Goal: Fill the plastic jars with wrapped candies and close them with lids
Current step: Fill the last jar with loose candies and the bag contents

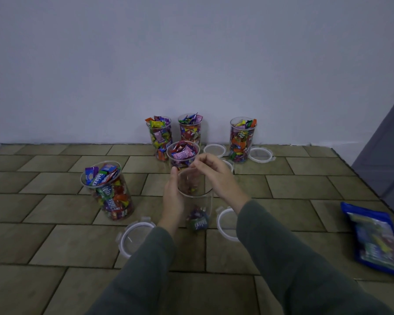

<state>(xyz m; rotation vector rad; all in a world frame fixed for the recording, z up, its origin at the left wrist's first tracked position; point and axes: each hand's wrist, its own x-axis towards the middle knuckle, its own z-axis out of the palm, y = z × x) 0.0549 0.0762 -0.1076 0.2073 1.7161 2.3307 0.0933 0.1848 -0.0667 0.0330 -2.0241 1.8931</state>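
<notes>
The left hand (172, 201) holds the side of a clear plastic jar (195, 198), its fingers wrapped round the wall; the jar stands upright on the tiled floor (293, 185) and contains only a few wrapped candies (197, 220) at the bottom. The right hand (216, 176) hovers over the jar's open mouth with fingers loosely curled; whether it holds a candy cannot be determined. One lid (132, 237) lies flat to the left of the jar, a second lid (225, 223) to its right, partly hidden by the right sleeve. A full jar (109, 192) stands further left, uncapped. Four more filled jars stand near the wall (191, 53), the nearest (183, 154) just behind the hands. A blue candy bag (375, 239) lies far right
</notes>
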